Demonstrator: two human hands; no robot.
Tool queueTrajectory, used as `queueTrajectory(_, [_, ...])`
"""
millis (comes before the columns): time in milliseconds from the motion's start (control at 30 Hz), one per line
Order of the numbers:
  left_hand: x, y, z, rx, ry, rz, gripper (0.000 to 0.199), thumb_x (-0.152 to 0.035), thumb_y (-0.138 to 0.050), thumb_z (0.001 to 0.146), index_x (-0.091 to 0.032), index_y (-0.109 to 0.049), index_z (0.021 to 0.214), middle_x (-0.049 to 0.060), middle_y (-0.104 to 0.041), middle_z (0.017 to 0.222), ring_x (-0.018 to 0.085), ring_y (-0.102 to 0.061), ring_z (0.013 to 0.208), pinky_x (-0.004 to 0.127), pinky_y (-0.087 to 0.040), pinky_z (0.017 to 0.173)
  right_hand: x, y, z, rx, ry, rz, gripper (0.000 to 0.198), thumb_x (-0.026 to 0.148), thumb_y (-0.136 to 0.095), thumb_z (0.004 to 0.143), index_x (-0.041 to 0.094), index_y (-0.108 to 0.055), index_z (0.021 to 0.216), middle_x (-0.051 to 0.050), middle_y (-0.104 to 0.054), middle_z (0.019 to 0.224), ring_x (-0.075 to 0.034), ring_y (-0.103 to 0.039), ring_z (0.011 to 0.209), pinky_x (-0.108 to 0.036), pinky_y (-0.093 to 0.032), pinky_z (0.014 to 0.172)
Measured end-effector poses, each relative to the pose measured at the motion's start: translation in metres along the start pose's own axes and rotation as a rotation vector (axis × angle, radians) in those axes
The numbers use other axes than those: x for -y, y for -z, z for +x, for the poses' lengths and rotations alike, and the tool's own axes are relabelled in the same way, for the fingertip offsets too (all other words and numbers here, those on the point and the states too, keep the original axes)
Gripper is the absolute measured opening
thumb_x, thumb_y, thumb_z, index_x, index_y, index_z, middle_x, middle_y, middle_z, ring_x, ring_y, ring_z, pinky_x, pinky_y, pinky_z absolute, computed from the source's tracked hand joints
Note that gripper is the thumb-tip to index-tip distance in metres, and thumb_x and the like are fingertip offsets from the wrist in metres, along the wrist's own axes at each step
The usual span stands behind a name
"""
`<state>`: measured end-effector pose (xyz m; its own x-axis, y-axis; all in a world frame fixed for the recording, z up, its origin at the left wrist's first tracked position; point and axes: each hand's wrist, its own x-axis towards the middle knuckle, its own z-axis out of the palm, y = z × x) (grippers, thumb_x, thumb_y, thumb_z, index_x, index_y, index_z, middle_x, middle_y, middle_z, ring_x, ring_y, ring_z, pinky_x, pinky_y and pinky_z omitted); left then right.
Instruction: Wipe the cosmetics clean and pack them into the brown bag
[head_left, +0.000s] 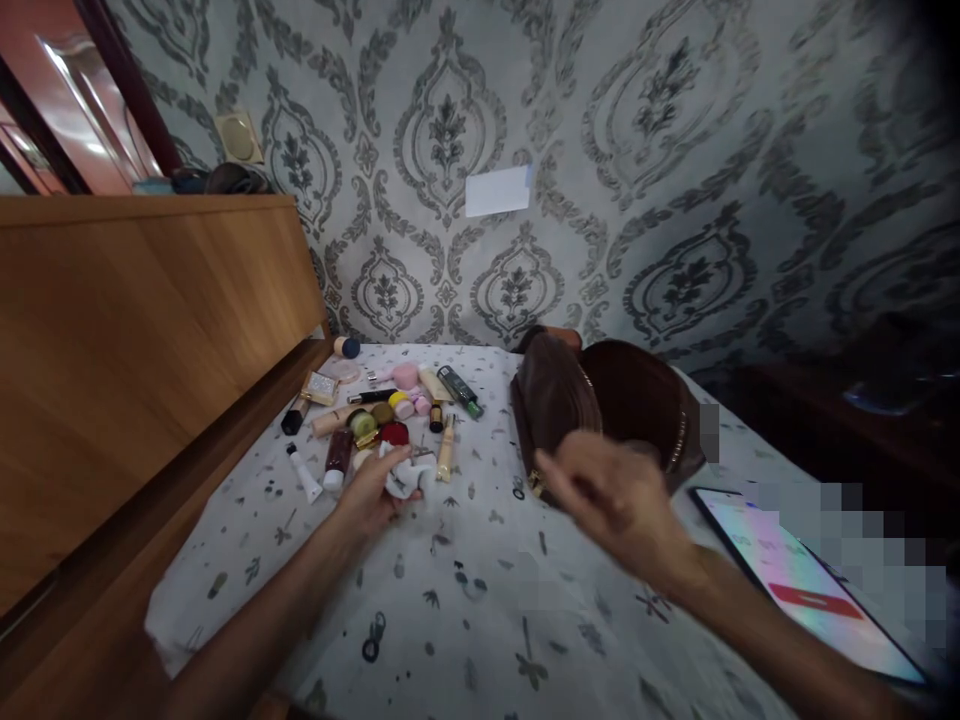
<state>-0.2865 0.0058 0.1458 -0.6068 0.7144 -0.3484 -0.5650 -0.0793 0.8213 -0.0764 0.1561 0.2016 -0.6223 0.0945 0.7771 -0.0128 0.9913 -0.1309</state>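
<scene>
From my head camera, my left hand [373, 492] curls around a small white item [401, 478] at the near edge of the cosmetics pile [375, 410] on the patterned sheet [465, 600]; its shape and axis are too blurred to tell. My right hand [611, 500] is blurred, fingers loosely spread, empty, before the brown pouch [600, 400].

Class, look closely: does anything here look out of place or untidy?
Yes. Cosmetics lie scattered in a loose heap on the bedsheet, beside the open brown pouch, several tubes on their sides. Nothing looks spilled or broken.
</scene>
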Motion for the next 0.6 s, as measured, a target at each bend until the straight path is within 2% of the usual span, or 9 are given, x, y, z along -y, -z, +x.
queueTrajectory(67, [-0.012,0.009,0.006,-0.003,-0.078,0.09,0.028,-0.025,-0.082,0.063,-0.016,-0.058,0.074,-0.004,-0.061,0.063,0.01,-0.056,0.049,0.018,-0.045,0.041,0.015,-0.028,-0.019,0.106,0.102,0.084,0.037,0.015,-0.049,0.095,0.019,-0.046,0.059,0.002,-0.047,0.055,-0.01,-0.044,0.052,-0.025,-0.031,0.053])
queueTrajectory(167, [-0.045,0.028,0.021,-0.024,-0.244,0.313,0.025,-0.025,-0.079,0.061,-0.018,-0.059,0.074,-0.007,-0.055,0.058,0.008,-0.051,0.049,0.016,-0.039,0.043,0.024,-0.067,-0.039,0.243,0.028,0.217,0.04,0.015,-0.044,0.095,0.019,-0.039,0.055,0.002,-0.046,0.052,-0.009,-0.041,0.049,-0.024,-0.029,0.052])
queueTrajectory(233, [-0.078,0.045,0.037,-0.114,-0.573,1.042,0.016,-0.03,-0.066,0.074,-0.019,-0.064,0.084,-0.004,-0.063,0.072,0.011,-0.056,0.059,0.02,-0.044,0.053,0.024,-0.087,-0.044,0.326,-0.123,0.333,0.042,0.019,-0.043,0.094,0.019,-0.03,0.054,0.003,-0.04,0.05,-0.008,-0.037,0.047,-0.024,-0.027,0.051])
queueTrajectory(267, [-0.096,0.053,0.046,-0.207,-0.658,1.4,0.018,-0.032,-0.06,0.077,-0.02,-0.066,0.09,-0.002,-0.067,0.081,0.014,-0.06,0.067,0.022,-0.047,0.061,0.023,-0.095,-0.045,0.355,-0.21,0.385,0.043,0.022,-0.043,0.093,0.02,-0.026,0.054,0.004,-0.037,0.05,-0.008,-0.035,0.046,-0.024,-0.027,0.051])
queueTrajectory(367, [-0.145,0.075,0.074,-0.344,-0.646,1.607,0.028,-0.03,-0.053,0.081,-0.02,-0.068,0.103,0.004,-0.071,0.099,0.021,-0.064,0.088,0.028,-0.047,0.075,0.019,-0.114,-0.045,0.38,-0.452,0.51,0.043,0.032,-0.043,0.091,0.02,-0.023,0.055,0.004,-0.031,0.051,-0.008,-0.033,0.049,-0.024,-0.027,0.051])
queueTrajectory(467, [-0.175,0.089,0.103,-0.437,-0.527,1.758,0.034,-0.035,-0.054,0.082,-0.02,-0.068,0.109,0.009,-0.071,0.109,0.028,-0.064,0.102,0.033,-0.047,0.083,0.015,-0.127,-0.049,0.34,-0.616,0.614,0.043,0.039,-0.044,0.088,0.021,-0.025,0.054,0.004,-0.028,0.053,-0.009,-0.031,0.051,-0.024,-0.026,0.051])
queueTrajectory(533, [-0.185,0.094,0.121,-0.439,-0.427,1.849,0.041,-0.043,-0.064,0.076,-0.023,-0.069,0.111,0.01,-0.069,0.117,0.032,-0.062,0.11,0.037,-0.046,0.089,0.013,-0.132,-0.053,0.315,-0.67,0.667,0.044,0.042,-0.044,0.087,0.021,-0.026,0.053,0.004,-0.027,0.053,-0.009,-0.029,0.052,-0.023,-0.026,0.05])
queueTrajectory(600, [-0.189,0.098,0.138,-0.424,-0.336,1.922,0.059,-0.047,-0.079,0.059,-0.025,-0.069,0.113,0.012,-0.066,0.124,0.037,-0.058,0.117,0.043,-0.045,0.095,0.012,-0.133,-0.055,0.307,-0.687,0.7,0.046,0.045,-0.044,0.088,0.021,-0.027,0.053,0.004,-0.028,0.053,-0.009,-0.029,0.052,-0.023,-0.026,0.05])
